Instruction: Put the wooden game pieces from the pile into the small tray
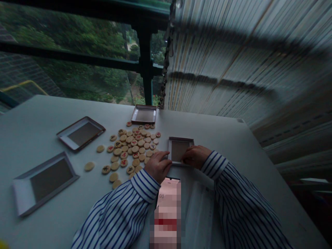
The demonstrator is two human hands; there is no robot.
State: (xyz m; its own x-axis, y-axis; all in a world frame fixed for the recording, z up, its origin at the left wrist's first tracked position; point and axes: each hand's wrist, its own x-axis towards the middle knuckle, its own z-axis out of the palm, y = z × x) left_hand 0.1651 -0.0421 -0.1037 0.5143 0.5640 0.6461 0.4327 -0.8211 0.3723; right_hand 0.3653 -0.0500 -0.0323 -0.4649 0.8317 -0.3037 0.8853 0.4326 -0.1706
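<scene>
Round wooden discs [135, 149], several marked in red or black, lie heaped on the white table [223, 138]. To their right is a shallow open box [181, 150] with a brown bottom. My left hand [158, 166] is at the left edge of this box, beside the discs; its fingers are partly spread, with nothing visible between them. My right hand [196, 156] is at the box's right front corner, fingers curled together and reaching over the edge. Whatever it pinches, if anything, is hidden.
Three more shallow boxes stand on the table: one at the back [144, 114], one at the left [81, 134] and one nearer left [46, 183]. A phone [168, 207] lies below my left hand, with clear plastic [199, 211] beside it. Behind are a window and a striped curtain.
</scene>
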